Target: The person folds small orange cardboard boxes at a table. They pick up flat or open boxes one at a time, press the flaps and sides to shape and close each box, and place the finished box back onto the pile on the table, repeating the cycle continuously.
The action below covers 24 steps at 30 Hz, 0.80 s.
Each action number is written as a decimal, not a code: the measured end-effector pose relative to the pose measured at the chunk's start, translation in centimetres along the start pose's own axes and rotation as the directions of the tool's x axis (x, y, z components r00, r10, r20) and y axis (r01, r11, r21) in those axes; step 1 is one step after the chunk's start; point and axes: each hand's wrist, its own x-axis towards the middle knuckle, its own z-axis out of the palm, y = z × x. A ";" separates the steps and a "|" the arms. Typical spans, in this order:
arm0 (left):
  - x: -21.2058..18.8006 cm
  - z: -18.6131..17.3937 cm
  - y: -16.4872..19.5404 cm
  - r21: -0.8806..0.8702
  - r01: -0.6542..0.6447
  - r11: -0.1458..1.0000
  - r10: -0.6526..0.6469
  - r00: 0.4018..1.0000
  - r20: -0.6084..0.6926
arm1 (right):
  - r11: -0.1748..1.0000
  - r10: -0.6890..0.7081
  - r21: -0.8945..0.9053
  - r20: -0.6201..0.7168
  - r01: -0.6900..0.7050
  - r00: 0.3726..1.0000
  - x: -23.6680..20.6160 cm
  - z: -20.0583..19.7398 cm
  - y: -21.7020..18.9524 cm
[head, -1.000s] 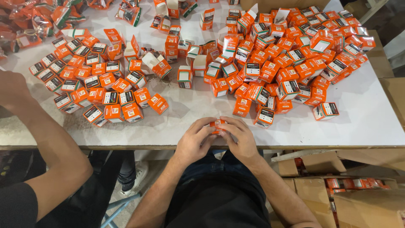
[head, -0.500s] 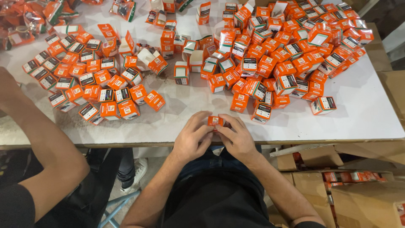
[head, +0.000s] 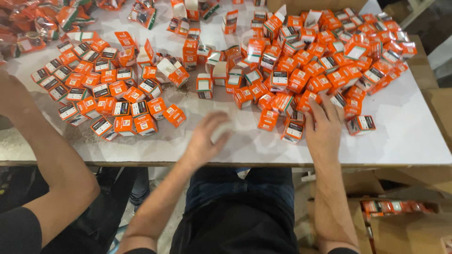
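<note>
My left hand (head: 205, 139) is blurred with motion over the white table (head: 409, 136) near its front edge. Its fingers curl around a small pale box (head: 219, 133), only partly visible. My right hand (head: 324, 128) lies flat, fingers apart, at the near edge of a big loose pile of small orange and white boxes (head: 301, 70). Its fingertips touch boxes there, and one box (head: 293, 132) lies just to its left. It holds nothing.
Neat rows of the same orange boxes (head: 106, 101) cover the left of the table. Another person's arm (head: 44, 150) reaches in at the far left. Open cardboard cartons (head: 400, 209) with more orange boxes stand below the table's right edge.
My hands were together at the table's front edge on one small box. They have parted: the left swung out to the left, and the right reached forward to the pile.
</note>
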 end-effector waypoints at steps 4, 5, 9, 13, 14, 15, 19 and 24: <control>9.6 -5.1 -8.5 0.145 -0.075 0.987 0.112 0.957 -0.268 | 0.997 -0.076 0.009 -0.184 0.079 0.980 -1.2 -0.4 -1.3; 12.2 -6.4 -10.9 0.127 -0.057 0.990 0.096 0.941 -0.324 | 0.992 -0.095 0.070 -0.178 0.109 0.980 -1.7 0.0 -1.9; 22.4 -8.9 -19.5 0.287 0.118 0.951 -0.009 0.936 -0.353 | 0.927 -0.287 0.191 -0.191 0.322 0.939 -3.9 3.0 -4.4; 26.0 -7.3 -23.6 0.486 0.276 0.829 -0.172 0.953 -0.247 | 0.895 -0.348 0.203 -0.236 0.396 0.907 -4.6 5.6 -5.4; 26.6 -6.5 -24.2 0.538 0.307 0.785 -0.226 0.950 -0.214 | 0.901 -0.341 0.198 -0.227 0.386 0.912 -4.6 5.9 -5.4; 27.3 -5.9 -24.6 0.563 0.342 0.752 -0.267 0.940 -0.214 | 0.923 -0.291 0.195 -0.207 0.331 0.934 -4.5 6.1 -5.4; 29.3 -4.2 -26.1 0.596 0.470 0.651 -0.510 0.852 -0.115 | 0.966 -0.121 0.209 -0.147 0.150 0.982 -3.6 6.5 -5.5; 29.0 -3.3 -29.1 0.623 0.453 0.638 -0.695 0.687 0.211 | 0.964 -0.040 0.258 -0.093 0.063 0.995 -2.5 6.9 -5.5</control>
